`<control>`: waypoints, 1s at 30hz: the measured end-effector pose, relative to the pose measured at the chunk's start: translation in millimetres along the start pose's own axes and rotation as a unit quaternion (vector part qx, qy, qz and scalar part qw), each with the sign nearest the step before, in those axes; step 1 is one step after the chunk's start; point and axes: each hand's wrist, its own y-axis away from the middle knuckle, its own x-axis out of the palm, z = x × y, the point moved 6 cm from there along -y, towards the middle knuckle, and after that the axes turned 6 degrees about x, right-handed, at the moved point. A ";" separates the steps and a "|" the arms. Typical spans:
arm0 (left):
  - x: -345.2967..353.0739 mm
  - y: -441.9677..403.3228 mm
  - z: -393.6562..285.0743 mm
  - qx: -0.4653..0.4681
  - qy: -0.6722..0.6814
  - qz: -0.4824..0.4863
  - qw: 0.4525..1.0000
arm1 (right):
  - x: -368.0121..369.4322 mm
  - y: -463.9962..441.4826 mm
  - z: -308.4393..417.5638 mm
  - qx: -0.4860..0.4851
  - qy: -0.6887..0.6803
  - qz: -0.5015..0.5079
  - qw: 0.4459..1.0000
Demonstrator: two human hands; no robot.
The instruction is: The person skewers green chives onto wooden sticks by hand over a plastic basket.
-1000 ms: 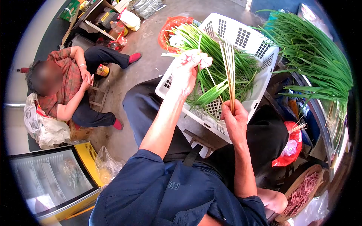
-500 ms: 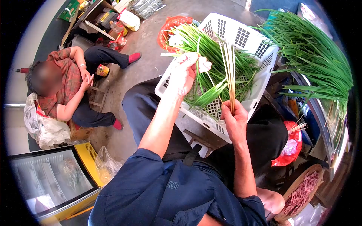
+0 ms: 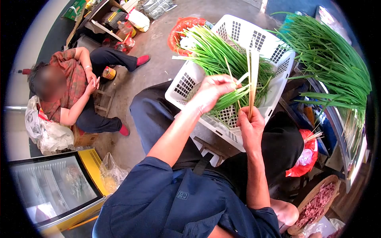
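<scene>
My right hand (image 3: 252, 126) is closed around a bundle of thin bamboo skewers (image 3: 253, 85) that point up and away from me. One skewer leans apart from the rest, to the left. Folded green chives (image 3: 237, 97) hang about that skewer, and my left hand (image 3: 216, 90) pinches a pale chive end beside it; the exact contact is partly hidden by my fingers. Below both hands sits a white plastic basket (image 3: 184, 85), holding a thick bunch of loose chives (image 3: 222, 49) with white ends toward the left.
A large heap of chives (image 3: 329, 59) lies on a surface at the right. Near my knee is a red bag (image 3: 301, 168) with sticks in it, and below it a round container of reddish pieces (image 3: 317, 204). A seated person (image 3: 71, 87) and a glass-topped freezer (image 3: 59, 186) are at left.
My left hand has moved right and toward me, from above the basket's left side to the separate skewer, bringing a chive with it. My right hand has shifted slightly right, still gripping the skewers.
</scene>
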 end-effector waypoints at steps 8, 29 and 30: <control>-33.6 -9.9 19.7 0.037 0.047 -0.126 0.990 | -1.3 -3.8 2.2 0.028 -0.016 -0.011 0.999; -75.6 -89.0 -56.2 0.226 -0.632 -0.293 0.681 | -0.5 -1.5 6.0 0.025 -0.007 -0.015 1.000; -68.5 -89.4 -56.0 0.200 -0.674 -0.252 0.664 | -0.6 -1.4 5.1 0.025 -0.008 -0.016 1.000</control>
